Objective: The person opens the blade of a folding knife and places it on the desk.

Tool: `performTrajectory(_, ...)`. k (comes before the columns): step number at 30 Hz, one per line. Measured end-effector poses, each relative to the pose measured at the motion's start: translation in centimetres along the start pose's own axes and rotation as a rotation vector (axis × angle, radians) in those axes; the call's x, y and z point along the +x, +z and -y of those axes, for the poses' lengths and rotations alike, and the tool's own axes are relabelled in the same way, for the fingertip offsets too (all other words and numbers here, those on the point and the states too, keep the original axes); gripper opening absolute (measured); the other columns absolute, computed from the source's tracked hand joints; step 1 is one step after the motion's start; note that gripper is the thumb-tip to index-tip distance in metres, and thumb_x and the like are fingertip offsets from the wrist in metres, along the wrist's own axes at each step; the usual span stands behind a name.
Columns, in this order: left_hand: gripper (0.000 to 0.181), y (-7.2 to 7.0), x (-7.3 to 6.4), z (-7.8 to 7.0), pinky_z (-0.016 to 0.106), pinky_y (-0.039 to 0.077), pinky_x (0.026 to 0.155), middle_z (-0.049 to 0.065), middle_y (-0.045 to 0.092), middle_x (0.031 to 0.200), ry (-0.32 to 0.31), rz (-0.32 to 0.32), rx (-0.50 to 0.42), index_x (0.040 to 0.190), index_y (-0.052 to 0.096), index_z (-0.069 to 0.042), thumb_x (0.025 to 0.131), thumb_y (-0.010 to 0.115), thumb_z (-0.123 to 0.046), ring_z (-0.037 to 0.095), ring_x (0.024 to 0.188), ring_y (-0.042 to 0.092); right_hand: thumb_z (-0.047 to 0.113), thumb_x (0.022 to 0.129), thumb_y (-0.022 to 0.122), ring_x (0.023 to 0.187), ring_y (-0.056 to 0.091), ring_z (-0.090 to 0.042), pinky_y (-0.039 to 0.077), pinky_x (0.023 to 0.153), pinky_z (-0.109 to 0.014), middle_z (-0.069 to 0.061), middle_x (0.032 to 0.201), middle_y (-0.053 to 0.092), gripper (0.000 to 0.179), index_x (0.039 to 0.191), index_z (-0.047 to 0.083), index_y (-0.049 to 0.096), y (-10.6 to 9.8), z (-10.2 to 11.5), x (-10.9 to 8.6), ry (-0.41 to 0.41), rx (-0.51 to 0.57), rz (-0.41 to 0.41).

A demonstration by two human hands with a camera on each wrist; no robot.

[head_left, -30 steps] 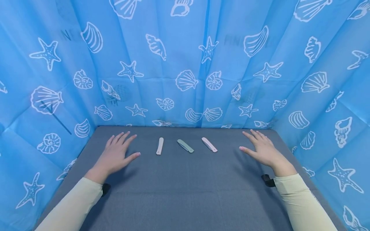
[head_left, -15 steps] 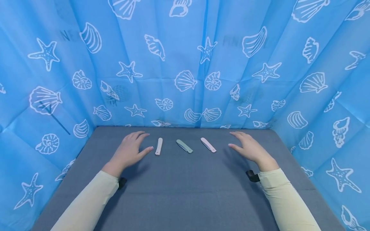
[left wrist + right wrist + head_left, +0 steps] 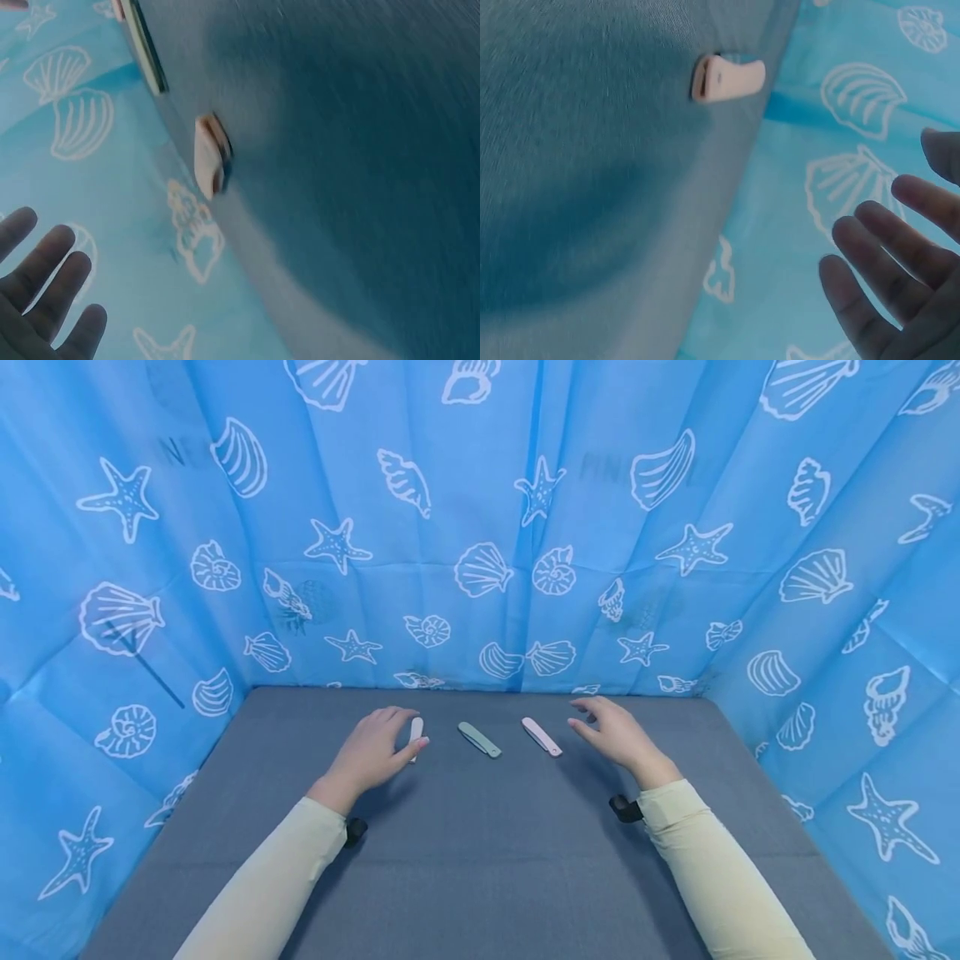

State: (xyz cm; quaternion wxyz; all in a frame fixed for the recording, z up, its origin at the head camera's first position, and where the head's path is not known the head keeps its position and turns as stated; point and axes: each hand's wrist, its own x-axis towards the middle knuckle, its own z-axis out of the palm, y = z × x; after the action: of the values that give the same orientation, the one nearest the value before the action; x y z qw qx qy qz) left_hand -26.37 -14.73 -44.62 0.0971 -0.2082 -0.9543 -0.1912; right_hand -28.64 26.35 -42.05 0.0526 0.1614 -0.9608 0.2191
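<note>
We count three slim folded tools [image 3: 416,727] [image 3: 479,739] [image 3: 542,737], two bare hands [image 3: 369,748] [image 3: 617,737], two pale sleeves [image 3: 273,872] [image 3: 716,864], two black wrist pieces [image 3: 356,832] [image 3: 626,809] and one grey bench [image 3: 480,893].

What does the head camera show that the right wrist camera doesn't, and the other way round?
Only the head view: the left hand, the white folded tool, the green folded tool and both sleeves.
Only the right wrist view: the palm side of the fingers.
Both: the right hand, pink folded tool, grey table and blue curtain.
</note>
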Motion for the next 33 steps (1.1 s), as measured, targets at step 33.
performTrajectory(33, 0.040, 6.6, 3.4, -7.6, 0.041, 0.047, 0.100, 0.005, 0.064, 0.126, -0.095, 0.005, -0.300, 0.136, 0.058, -0.013, 0.103, 0.057, -0.036, 0.020, 0.118, 0.060, 0.012, 0.097, 0.064, 0.095, 0.065, -0.029, 0.054, 0.081, -0.043, -0.020, 0.116, 0.066, 0.030, 0.125, 0.000, 0.063, 7.5, 2.0, 5.7, 0.234, 0.075, 0.200)
